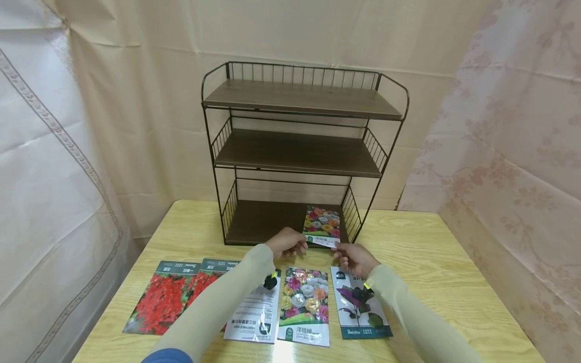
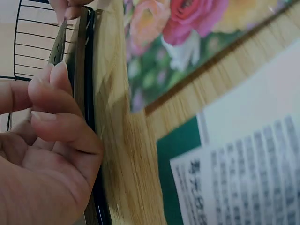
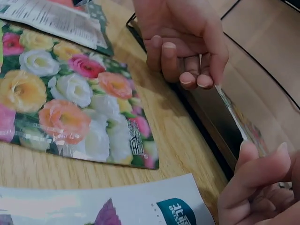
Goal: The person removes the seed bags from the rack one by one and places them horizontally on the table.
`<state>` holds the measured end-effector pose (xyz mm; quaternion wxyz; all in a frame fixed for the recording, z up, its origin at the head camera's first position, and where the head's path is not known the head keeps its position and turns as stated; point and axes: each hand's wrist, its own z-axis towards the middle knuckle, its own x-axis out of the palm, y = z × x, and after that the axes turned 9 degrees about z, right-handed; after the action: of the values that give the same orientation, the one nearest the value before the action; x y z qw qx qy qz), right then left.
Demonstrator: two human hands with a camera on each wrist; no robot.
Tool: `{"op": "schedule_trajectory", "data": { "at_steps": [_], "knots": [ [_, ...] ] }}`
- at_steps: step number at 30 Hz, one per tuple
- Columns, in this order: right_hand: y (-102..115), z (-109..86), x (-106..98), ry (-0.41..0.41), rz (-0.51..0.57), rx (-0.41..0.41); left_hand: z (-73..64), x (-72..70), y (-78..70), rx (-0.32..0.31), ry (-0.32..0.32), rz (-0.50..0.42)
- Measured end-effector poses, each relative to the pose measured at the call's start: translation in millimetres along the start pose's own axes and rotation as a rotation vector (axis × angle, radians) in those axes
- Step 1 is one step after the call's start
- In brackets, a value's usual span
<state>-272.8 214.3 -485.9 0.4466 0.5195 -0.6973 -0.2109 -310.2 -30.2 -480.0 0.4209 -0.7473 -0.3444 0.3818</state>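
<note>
A flower seed packet (image 1: 322, 222) with colourful blooms lies tilted at the right part of the rack's bottom shelf (image 1: 268, 217), its near edge toward me. My left hand (image 1: 287, 242) pinches its near left corner between thumb and fingers. At the near right corner, my right hand (image 1: 356, 258) pinches the same packet. Seen from the right wrist, the packet (image 3: 236, 115) is almost edge-on between the two hands. A matching flower packet (image 1: 303, 307) lies on the table below them, and a purple-plant packet (image 1: 360, 307) is under the right forearm.
The black wire rack (image 1: 301, 113) has three brown shelves and stands at the back of the wooden table (image 1: 408, 242). Two red-flower packets (image 1: 163, 297) overlap at the left, partly behind my left sleeve. A white packet with printed text (image 1: 254, 315) lies beside them.
</note>
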Motion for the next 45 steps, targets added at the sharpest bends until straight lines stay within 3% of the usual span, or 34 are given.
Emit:
{"op": "schedule_trajectory", "data": {
  "at_steps": [6,15,23,29,45],
  "knots": [
    [-0.7,1.1,1.3,0.019,-0.114,-0.036,0.4,0.2,2.4,-0.010,-0.019,0.014],
    [-0.4,3.1,-5.6,0.036,-0.302,-0.097,1.1,4.8,3.1,0.072,-0.038,0.097],
    [0.5,-1.2,-4.7,0.048,-0.380,-0.148,-6.0,4.4,5.5,0.143,-0.070,0.123],
    [0.6,-5.5,-6.4,0.080,-0.422,-0.169,-13.6,4.9,5.1,0.157,-0.062,0.142],
    [0.4,-26.5,-15.3,0.047,-0.567,-0.190,-37.1,19.7,3.7,0.171,-0.027,0.161]
  ]
}}
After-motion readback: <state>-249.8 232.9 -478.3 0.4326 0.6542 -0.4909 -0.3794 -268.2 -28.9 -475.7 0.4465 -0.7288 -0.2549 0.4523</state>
